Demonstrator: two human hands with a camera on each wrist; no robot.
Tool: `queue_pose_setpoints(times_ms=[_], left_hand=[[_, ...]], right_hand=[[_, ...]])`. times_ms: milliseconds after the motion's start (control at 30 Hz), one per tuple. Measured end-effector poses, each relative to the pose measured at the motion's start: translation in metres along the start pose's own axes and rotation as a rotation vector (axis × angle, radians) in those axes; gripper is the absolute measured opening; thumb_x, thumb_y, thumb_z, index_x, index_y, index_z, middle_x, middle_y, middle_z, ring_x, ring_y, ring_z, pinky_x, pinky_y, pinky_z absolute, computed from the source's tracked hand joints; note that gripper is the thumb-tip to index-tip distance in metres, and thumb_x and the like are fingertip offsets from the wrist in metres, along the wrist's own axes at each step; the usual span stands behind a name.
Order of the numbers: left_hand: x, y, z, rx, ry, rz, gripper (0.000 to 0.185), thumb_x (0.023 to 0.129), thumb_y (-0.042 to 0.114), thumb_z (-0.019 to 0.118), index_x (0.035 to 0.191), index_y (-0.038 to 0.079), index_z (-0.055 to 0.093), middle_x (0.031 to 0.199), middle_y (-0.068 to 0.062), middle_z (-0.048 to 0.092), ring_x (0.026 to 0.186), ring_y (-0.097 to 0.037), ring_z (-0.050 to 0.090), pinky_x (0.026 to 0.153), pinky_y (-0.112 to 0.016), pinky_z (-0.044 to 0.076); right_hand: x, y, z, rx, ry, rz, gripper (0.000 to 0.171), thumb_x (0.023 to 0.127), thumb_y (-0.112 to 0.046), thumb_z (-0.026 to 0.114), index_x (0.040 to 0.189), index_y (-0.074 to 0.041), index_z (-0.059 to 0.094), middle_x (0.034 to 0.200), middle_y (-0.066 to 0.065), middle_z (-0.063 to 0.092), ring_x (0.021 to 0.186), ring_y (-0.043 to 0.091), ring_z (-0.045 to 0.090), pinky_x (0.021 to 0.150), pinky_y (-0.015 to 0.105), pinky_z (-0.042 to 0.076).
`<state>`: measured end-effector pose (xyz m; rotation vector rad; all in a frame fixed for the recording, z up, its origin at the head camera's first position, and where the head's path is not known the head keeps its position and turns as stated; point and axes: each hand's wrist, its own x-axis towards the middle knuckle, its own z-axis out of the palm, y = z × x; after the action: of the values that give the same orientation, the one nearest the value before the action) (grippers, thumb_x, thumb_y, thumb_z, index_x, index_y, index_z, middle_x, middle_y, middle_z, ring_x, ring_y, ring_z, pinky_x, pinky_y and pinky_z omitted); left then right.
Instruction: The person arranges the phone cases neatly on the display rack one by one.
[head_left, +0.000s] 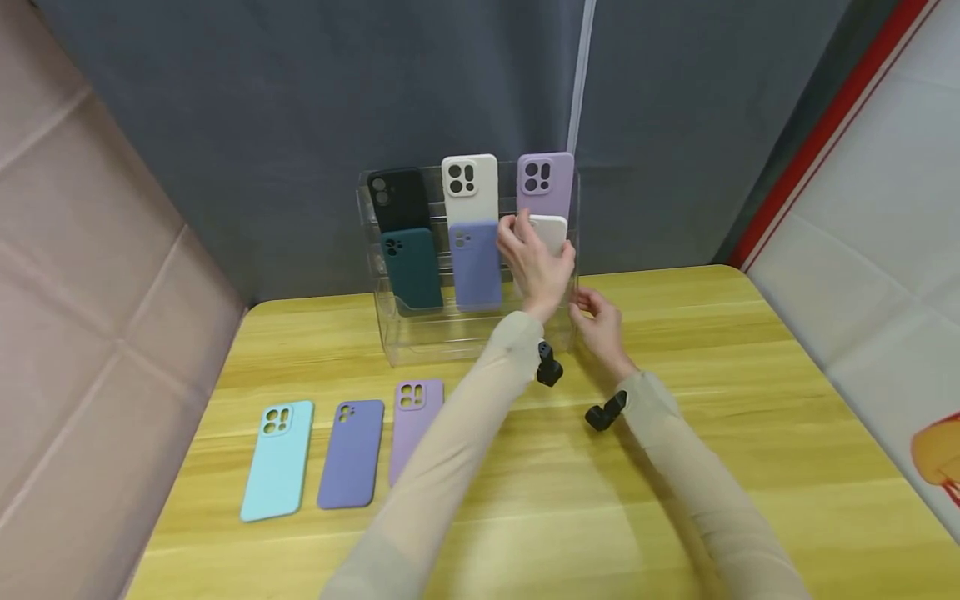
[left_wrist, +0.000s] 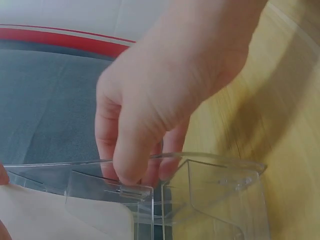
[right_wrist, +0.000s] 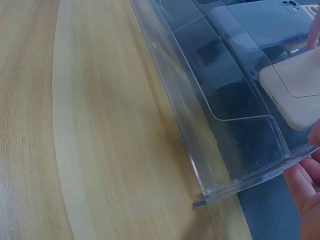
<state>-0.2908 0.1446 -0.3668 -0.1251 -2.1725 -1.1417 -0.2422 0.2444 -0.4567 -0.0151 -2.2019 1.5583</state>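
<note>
My left hand (head_left: 536,265) holds a white phone case (head_left: 551,232) by its edges, fingers on one side and thumb on the other. This case stands at the right of the lower row in a clear acrylic display rack (head_left: 427,350). With the thumb in front and fingers behind, my right hand (head_left: 600,327) pinches the rack's right side panel; the left wrist view shows this right hand (left_wrist: 155,95) closely. Seen from the right wrist, the white case (right_wrist: 295,95) leans behind a clear lip. My left palm hides most of its lower part in the head view.
The rack also bears black (head_left: 405,200), white (head_left: 472,200), lilac (head_left: 546,196), teal (head_left: 414,271) and periwinkle (head_left: 476,267) cases. On the wooden table (head_left: 555,517) lie turquoise (head_left: 277,467), violet (head_left: 352,458) and lilac (head_left: 411,425) cases. A grey curtain (head_left: 300,125) hangs behind.
</note>
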Motion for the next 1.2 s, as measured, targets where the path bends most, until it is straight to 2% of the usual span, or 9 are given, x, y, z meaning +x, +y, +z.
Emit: queue_pose_setpoints(times_ms=[167,367,833,1000,1200], left_hand=[[-0.001,-0.001,0.002,0.054,-0.001,0.006,0.073,0.069,0.027,0.078,0.129,0.004,0.044,0.125,-0.012,0.035,0.115,-0.026,0.038,0.097,-0.031,0.040],[-0.002,-0.002,0.002,0.090,-0.006,-0.014,0.072,0.070,0.027,0.077,0.129,0.005,0.044,0.127,-0.012,0.035,0.115,-0.026,0.038,0.096,-0.032,0.041],[-0.003,-0.003,0.001,0.154,-0.043,-0.011,0.066,0.074,0.028,0.072,0.131,0.009,0.043,0.130,-0.011,0.033,0.119,-0.026,0.037,0.098,-0.033,0.039],[0.000,-0.004,-0.004,0.174,-0.063,0.017,0.054,0.079,0.027,0.064,0.128,0.009,0.048,0.126,-0.010,0.039,0.115,-0.026,0.039,0.099,-0.037,0.036],[0.007,-0.004,-0.018,0.090,-0.081,0.089,0.048,0.080,0.023,0.060,0.125,0.007,0.052,0.125,-0.011,0.043,0.113,-0.027,0.040,0.098,-0.038,0.036]], right_hand=[[-0.002,-0.005,0.002,0.007,-0.009,0.006,0.029,0.088,0.004,0.056,0.116,0.013,0.058,0.106,0.030,0.062,0.091,0.024,0.061,0.072,0.006,0.047],[-0.009,-0.031,0.000,0.015,-0.034,0.008,0.029,0.088,0.008,0.054,0.115,0.016,0.056,0.106,0.033,0.061,0.095,0.038,0.059,0.072,0.007,0.047],[-0.009,-0.034,0.002,0.003,-0.029,-0.003,0.028,0.087,0.008,0.054,0.114,0.016,0.057,0.105,0.032,0.062,0.095,0.039,0.059,0.072,0.009,0.046],[-0.009,-0.033,0.002,0.015,-0.013,-0.006,0.028,0.086,0.009,0.054,0.113,0.017,0.056,0.104,0.033,0.062,0.091,0.033,0.059,0.071,0.006,0.047],[-0.004,-0.016,0.001,0.063,0.014,-0.010,0.028,0.086,0.010,0.054,0.112,0.018,0.056,0.103,0.036,0.060,0.083,0.006,0.058,0.071,0.004,0.046]])
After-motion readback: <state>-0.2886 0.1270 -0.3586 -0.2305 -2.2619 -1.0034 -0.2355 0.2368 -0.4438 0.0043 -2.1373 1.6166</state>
